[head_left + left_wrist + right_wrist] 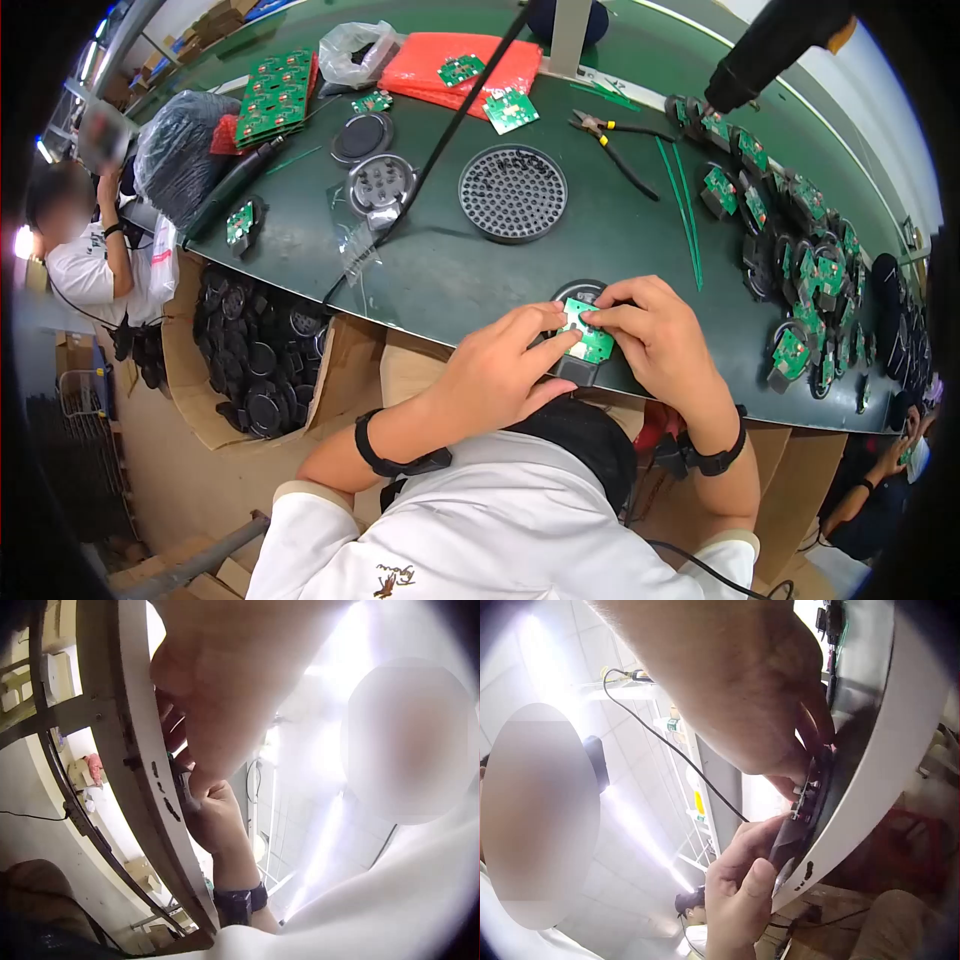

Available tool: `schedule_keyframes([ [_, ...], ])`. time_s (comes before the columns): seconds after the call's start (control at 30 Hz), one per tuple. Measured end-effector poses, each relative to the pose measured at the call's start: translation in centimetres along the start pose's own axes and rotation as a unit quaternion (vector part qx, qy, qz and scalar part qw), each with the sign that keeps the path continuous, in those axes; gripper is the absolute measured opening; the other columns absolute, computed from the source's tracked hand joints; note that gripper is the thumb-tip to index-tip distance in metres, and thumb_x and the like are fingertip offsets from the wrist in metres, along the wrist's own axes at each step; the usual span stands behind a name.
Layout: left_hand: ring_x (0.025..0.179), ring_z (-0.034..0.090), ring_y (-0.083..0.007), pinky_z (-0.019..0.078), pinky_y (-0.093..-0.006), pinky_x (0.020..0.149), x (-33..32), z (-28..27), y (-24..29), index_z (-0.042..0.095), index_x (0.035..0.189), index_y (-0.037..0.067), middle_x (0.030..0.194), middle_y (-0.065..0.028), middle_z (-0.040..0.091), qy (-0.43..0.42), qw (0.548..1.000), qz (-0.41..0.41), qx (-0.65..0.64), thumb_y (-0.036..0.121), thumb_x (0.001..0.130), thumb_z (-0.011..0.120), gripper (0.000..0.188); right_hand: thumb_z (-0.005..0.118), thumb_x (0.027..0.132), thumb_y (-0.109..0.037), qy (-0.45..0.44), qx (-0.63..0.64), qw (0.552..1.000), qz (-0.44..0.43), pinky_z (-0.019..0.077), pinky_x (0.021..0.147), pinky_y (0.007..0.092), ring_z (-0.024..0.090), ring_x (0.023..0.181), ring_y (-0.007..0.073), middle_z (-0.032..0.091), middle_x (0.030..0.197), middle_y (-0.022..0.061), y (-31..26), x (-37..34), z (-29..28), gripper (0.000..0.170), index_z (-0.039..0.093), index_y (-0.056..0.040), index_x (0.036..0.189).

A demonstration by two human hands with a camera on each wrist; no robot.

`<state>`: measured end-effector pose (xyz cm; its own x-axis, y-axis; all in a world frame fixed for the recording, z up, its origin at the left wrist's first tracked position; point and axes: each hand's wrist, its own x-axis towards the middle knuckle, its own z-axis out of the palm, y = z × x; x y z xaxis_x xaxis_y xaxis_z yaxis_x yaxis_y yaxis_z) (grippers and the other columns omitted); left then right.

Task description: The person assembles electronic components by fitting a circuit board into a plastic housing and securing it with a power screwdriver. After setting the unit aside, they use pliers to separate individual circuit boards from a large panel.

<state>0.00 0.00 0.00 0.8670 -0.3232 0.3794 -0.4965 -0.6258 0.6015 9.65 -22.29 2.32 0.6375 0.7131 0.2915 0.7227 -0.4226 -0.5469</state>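
Observation:
A green circuit board (pixel 594 342) lies over a black round housing (pixel 578 291) at the table's near edge. My left hand (pixel 505 365) comes from the left, fingertips on the board's left part and thumb lower, by the housing's narrow end. From the other side my right hand (pixel 665 345) has bent fingers and thumb at the board's upper right. In the right wrist view, the left hand (pixel 739 896) grips the dark housing (pixel 791 844) edge-on, while the right hand's (pixel 757 697) fingertips touch its board side. The left wrist view mostly hides the parts behind the left hand (pixel 225 682).
A round black tray (pixel 513 193), cutters (pixel 625 150) and green strips (pixel 680 215) lie beyond the hands. Assembled units (pixel 820 270) crowd the right side. A tool (pixel 775 55) hangs above; a cable (pixel 440 150) crosses. A carton (pixel 325 385) of black parts stands left.

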Motion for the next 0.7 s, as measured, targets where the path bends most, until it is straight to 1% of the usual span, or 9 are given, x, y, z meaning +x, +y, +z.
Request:
schedule_keyframes([
  [0.07, 0.112, 0.065, -0.0331, 0.0548, -0.0394, 0.093, 0.7, -0.1, 0.3, 0.070, 0.121, 0.008, 0.125, -0.0136, 0.063, 0.008, 0.998, -0.043, -0.044, 0.021, 0.081, 0.085, 0.045, 0.071, 0.082, 0.006, -0.008, 0.001, 1.000, 0.008, 0.0558, 0.083, 0.0396, 0.067, 0.100, 0.0289, 0.069, 0.110, 0.0082, 0.6, 0.1, 0.1, 0.024, 0.078, -0.0078, 0.101],
  [0.17, 0.108, 0.065, -0.0324, 0.0556, -0.0392, 0.090, 1.1, -1.9, 0.6, 0.070, 0.120, 0.005, 0.122, -0.0140, 0.062, 0.016, 0.987, -0.090, -0.134, 0.019, 0.082, 0.085, 0.043, 0.072, 0.080, 0.005, -0.023, 0.005, 1.000, 0.000, 0.0560, 0.083, 0.0386, 0.067, 0.098, 0.0300, 0.069, 0.107, 0.0084, -0.7, 0.8, -0.8, 0.028, 0.076, -0.0080, 0.105],
  [0.23, 0.104, 0.066, -0.0319, 0.0558, -0.0395, 0.087, 2.7, -3.6, 0.2, 0.069, 0.118, 0.003, 0.113, -0.0145, 0.064, 0.048, 0.985, -0.093, -0.134, 0.015, 0.084, 0.082, 0.039, 0.072, 0.081, 0.005, -0.005, 0.040, 0.999, 0.007, 0.0560, 0.083, 0.0377, 0.067, 0.098, 0.0278, 0.069, 0.106, 0.0082, -1.0, 1.3, -1.8, 0.025, 0.075, -0.0066, 0.104],
  [0.3, 0.099, 0.067, -0.0343, 0.0556, -0.0413, 0.084, 4.4, -4.9, -1.5, 0.068, 0.113, 0.002, 0.107, -0.0160, 0.066, 0.084, 0.980, -0.160, -0.083, 0.009, 0.085, 0.078, 0.031, 0.073, 0.082, 0.004, 0.009, 0.077, 0.997, 0.015, 0.0559, 0.084, 0.0368, 0.068, 0.098, 0.0255, 0.069, 0.104, 0.0079, -0.9, 1.6, -2.9, 0.023, 0.073, -0.0051, 0.103],
  [0.43, 0.096, 0.068, -0.0369, 0.0556, -0.0442, 0.082, 8.2, -4.5, -5.7, 0.067, 0.103, 0.001, 0.101, -0.0168, 0.068, 0.131, 0.979, -0.144, 0.057, 0.007, 0.086, 0.076, 0.020, 0.073, 0.090, -0.001, 0.205, 0.217, 0.935, 0.189, 0.0524, 0.094, 0.0333, 0.064, 0.114, 0.0186, 0.065, 0.115, 0.0091, 1.0, 2.1, -6.6, 0.025, 0.064, -0.0020, 0.112],
  [0.5, 0.097, 0.068, -0.0384, 0.0559, -0.0468, 0.082, 10.1, -3.1, -7.1, 0.066, 0.094, 0.002, 0.102, -0.0171, 0.068, 0.130, 0.960, -0.147, 0.200, 0.010, 0.085, 0.077, 0.016, 0.073, 0.092, -0.006, 0.308, 0.196, 0.925, 0.103, 0.0495, 0.100, 0.0327, 0.061, 0.123, 0.0214, 0.063, 0.126, 0.0132, 2.5, 4.1, -8.5, 0.039, 0.057, -0.0012, 0.127],
  [0.57, 0.097, 0.068, -0.0379, 0.0558, -0.0474, 0.083, 12.3, -1.7, -9.4, 0.066, 0.093, 0.003, 0.101, -0.0168, 0.068, 0.124, 0.947, -0.181, 0.233, 0.012, 0.085, 0.077, 0.016, 0.070, 0.098, -0.019, 0.329, 0.225, 0.916, 0.039, 0.0484, 0.103, 0.0347, 0.058, 0.127, 0.0235, 0.061, 0.133, 0.0165, 0.5, 7.0, -10.2, 0.049, 0.050, 0.0005, 0.138],
  [0.67, 0.097, 0.068, -0.0374, 0.0557, -0.0483, 0.084, 13.8, -1.9, -10.5, 0.068, 0.093, 0.005, 0.101, -0.0167, 0.068, 0.096, 0.933, -0.238, 0.254, 0.014, 0.085, 0.077, 0.015, 0.063, 0.104, -0.027, 0.275, 0.413, 0.867, -0.031, 0.0511, 0.102, 0.0380, 0.062, 0.123, 0.0256, 0.063, 0.131, 0.0183, -0.4, 10.1, -12.1, 0.055, 0.045, 0.0013, 0.147],
  [0.7, 0.098, 0.068, -0.0373, 0.0556, -0.0486, 0.085, 14.0, -2.1, -10.6, 0.069, 0.094, 0.006, 0.102, -0.0168, 0.068, 0.074, 0.931, -0.264, 0.242, 0.014, 0.085, 0.077, 0.015, 0.063, 0.104, -0.027, 0.276, 0.412, 0.868, -0.031, 0.0511, 0.102, 0.0380, 0.062, 0.123, 0.0256, 0.063, 0.131, 0.0183, -0.5, 10.7, -12.7, 0.055, 0.045, 0.0013, 0.147],
])
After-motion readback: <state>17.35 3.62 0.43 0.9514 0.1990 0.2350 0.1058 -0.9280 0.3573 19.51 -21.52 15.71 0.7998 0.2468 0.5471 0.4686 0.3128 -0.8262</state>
